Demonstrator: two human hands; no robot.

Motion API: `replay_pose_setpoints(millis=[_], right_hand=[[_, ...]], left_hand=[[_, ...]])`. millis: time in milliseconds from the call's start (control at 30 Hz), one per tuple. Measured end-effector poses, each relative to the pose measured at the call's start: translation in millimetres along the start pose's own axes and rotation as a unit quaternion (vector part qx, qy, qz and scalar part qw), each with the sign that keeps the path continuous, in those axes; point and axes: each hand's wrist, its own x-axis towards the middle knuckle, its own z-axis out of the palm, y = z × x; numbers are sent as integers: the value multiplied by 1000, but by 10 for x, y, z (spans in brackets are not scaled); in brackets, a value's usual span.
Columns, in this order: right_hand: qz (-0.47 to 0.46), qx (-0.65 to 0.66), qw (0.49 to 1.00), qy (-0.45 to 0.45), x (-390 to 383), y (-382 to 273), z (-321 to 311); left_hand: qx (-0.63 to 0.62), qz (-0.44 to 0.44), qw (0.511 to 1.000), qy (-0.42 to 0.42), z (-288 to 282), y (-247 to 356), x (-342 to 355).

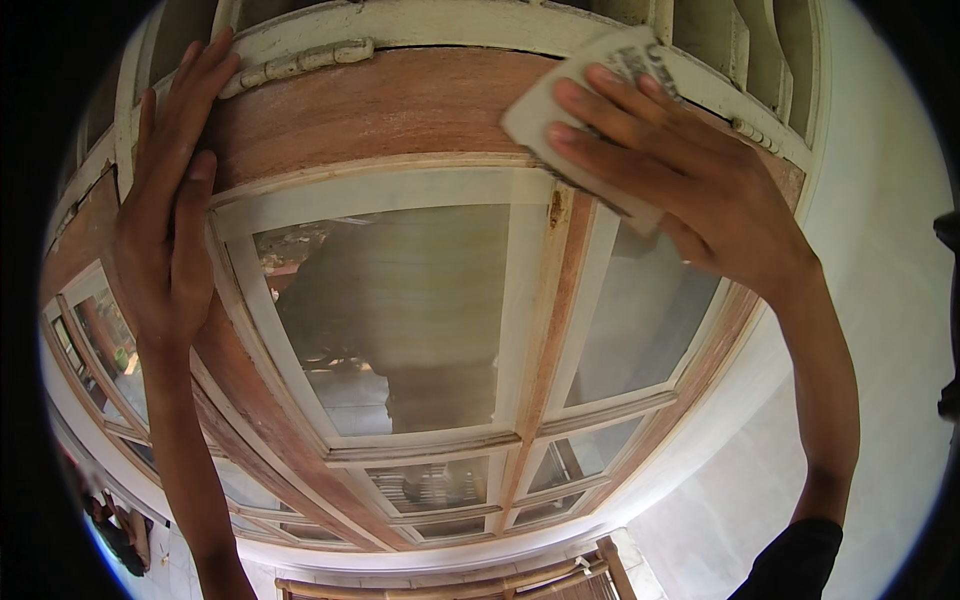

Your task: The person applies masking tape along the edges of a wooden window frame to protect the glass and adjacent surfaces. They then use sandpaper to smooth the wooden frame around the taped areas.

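My right hand (690,170) lies over a pale sheet of sandpaper (530,112) with dark print on its back. Its fingers press the sheet against the right part of the window's top rail (400,105), which is bare reddish wood. At the rail's left end, my left hand (165,225) rests on the frame with its fingers stretched out, holding nothing. Below the rail, pale strips like masking tape (370,200) edge the large glass pane (400,300). The sheet covers the top of the narrower right pane (645,310).
Cream-painted slats (740,45) and a frame run above the window. A painted hinge (300,66) sits near my left hand, another hinge (757,136) beyond my right. A white wall (875,220) borders the right side. Bamboo furniture (430,588) stands at the bottom.
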Motion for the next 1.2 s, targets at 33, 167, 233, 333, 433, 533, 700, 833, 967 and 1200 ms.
replay_pose_setpoints(millis=[33, 167, 233, 333, 433, 533, 700, 833, 967, 1200], right_hand=[[1, -23, 1000, -6, -94, 50, -54], [1, -48, 999, 7, -6, -27, -12], [-19, 7, 997, 70, 340, -219, 126], [-89, 88, 986, 105, 685, -301, 297], [-51, 24, 997, 46, 364, -126, 125], [14, -43, 999, -10, -150, 49, -72], [-2, 10, 999, 41, 285, -199, 128], [-75, 75, 992, 72, 628, -224, 197], [24, 12, 1000, -8, 46, -16, -64], [-17, 48, 998, 33, 375, -163, 252]], left_hand=[[7, 11, 1000, 11, 11, 18, -3], [-1, -14, 999, 40, 36, 107, -1], [-7, -15, 999, 37, 27, 118, 10], [-36, -25, 999, 20, 1, 104, 18], [-11, -17, 1000, 12, -15, 102, 6], [-36, -5, 999, 32, 34, 128, 1], [-37, -17, 998, 38, 57, 161, 33], [-34, -10, 999, 25, -5, 133, 66], [-65, -9, 997, 43, 13, 185, 61], [-62, -22, 997, 46, 34, 228, 67]])
